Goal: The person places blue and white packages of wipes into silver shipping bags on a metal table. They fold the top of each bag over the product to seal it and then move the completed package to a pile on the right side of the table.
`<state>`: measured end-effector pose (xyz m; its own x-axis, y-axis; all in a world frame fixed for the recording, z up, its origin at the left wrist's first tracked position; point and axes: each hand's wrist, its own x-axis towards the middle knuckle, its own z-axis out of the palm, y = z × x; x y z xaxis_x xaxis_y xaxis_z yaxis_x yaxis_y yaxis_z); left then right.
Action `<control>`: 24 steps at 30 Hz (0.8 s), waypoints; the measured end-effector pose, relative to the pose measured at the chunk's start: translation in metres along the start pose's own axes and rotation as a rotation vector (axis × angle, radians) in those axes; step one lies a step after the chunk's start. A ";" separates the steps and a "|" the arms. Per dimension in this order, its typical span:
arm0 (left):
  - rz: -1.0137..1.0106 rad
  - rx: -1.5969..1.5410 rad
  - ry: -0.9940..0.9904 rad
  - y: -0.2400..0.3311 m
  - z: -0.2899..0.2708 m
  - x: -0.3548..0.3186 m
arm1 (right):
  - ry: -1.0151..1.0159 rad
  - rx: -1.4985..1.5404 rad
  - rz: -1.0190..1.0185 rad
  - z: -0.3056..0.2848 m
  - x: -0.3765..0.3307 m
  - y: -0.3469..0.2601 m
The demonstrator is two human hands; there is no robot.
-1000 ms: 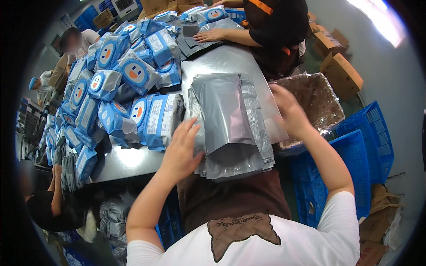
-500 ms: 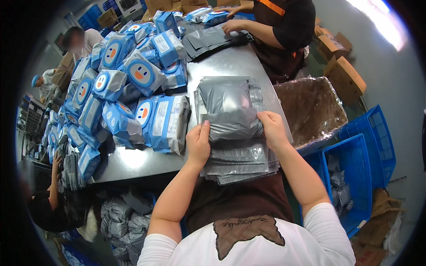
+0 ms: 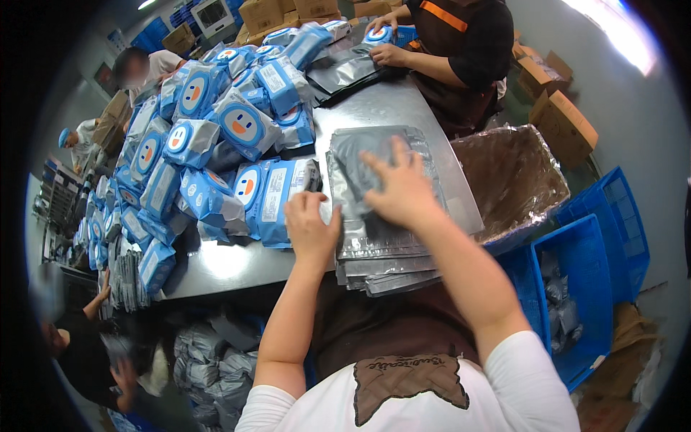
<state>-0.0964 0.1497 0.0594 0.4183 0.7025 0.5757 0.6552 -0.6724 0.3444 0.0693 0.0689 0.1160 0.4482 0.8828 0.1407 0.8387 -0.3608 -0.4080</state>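
A stack of grey plastic mailing bags lies at the near edge of the metal table. My right hand is spread over the top bag, slightly blurred, and holds nothing. To the left of the stack, my left hand has its fingers bent but apart, against the near right end of a blue-and-white pack of wipes. Its thumb points toward the bags. Whether those fingers press on the pack is unclear. More wipes packs with round smiling-figure prints are heaped on the table's left side.
Across the table a co-worker's hands handle dark grey bags and a wipes pack. A foil-lined box stands beyond the table's right edge, with blue crates nearby. Filled grey parcels lie below the table at left.
Both hands have let go of the grey bag's edges. My right hand has moved inward onto the stack; my left has shifted left to the wipes pack. The co-worker now touches a wipes pack.
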 end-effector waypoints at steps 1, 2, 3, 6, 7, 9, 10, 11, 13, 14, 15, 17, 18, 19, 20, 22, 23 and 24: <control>0.052 0.123 0.107 -0.003 -0.007 0.005 | 0.060 0.287 0.017 -0.003 0.007 0.030; -0.063 0.222 0.025 -0.026 -0.005 0.003 | 0.060 0.658 -0.050 -0.013 0.012 0.070; -0.129 0.318 -0.041 -0.040 -0.012 0.000 | -0.089 1.321 0.196 -0.052 -0.010 0.076; -0.256 0.437 -0.221 -0.056 -0.015 -0.005 | 0.318 1.601 0.267 -0.120 -0.109 0.165; -0.280 0.416 -0.243 -0.063 -0.015 -0.006 | 0.570 1.462 0.380 -0.138 -0.148 0.180; -0.311 0.364 -0.279 -0.067 -0.012 -0.004 | 0.768 0.601 0.495 -0.157 -0.207 0.225; -0.345 0.330 -0.284 -0.051 -0.023 0.003 | 0.794 -0.018 0.702 -0.154 -0.229 0.251; -0.345 0.167 -0.231 -0.065 -0.023 0.002 | 0.746 0.039 0.638 -0.148 -0.228 0.250; -0.343 -0.153 -0.128 -0.113 -0.024 -0.001 | 0.638 0.152 0.510 -0.131 -0.219 0.229; -0.615 -0.669 -0.165 -0.090 -0.045 0.014 | 0.585 0.219 0.514 -0.119 -0.211 0.216; -0.716 -1.067 -0.115 -0.093 -0.053 0.018 | 0.524 0.298 0.503 -0.107 -0.194 0.201; -0.816 -1.314 -0.229 -0.065 -0.079 0.026 | 0.429 0.546 0.438 -0.085 -0.158 0.169; -0.779 -1.381 -0.239 -0.051 -0.085 0.028 | 0.385 0.571 0.201 -0.072 -0.139 0.156; -0.836 -1.453 -0.368 -0.041 -0.087 0.034 | 0.336 0.576 -0.027 -0.064 -0.122 0.142; -0.897 -1.517 -0.498 -0.034 -0.087 0.044 | 0.376 0.524 -0.250 -0.058 -0.102 0.119; -0.992 -1.576 -0.767 -0.034 -0.072 0.056 | 0.400 0.229 -0.635 -0.061 -0.068 0.075; -1.017 -1.570 -0.916 -0.037 -0.055 0.060 | 0.305 0.053 -0.703 -0.061 -0.057 0.061; -1.066 -1.394 -0.905 -0.017 -0.040 0.062 | 0.215 -0.120 -0.771 -0.062 -0.046 0.050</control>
<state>-0.1063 0.1953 0.1193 0.6954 0.4642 -0.5486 0.1390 0.6621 0.7364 0.1099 -0.0089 0.1447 -0.2304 0.8238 0.5180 0.9581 0.2852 -0.0274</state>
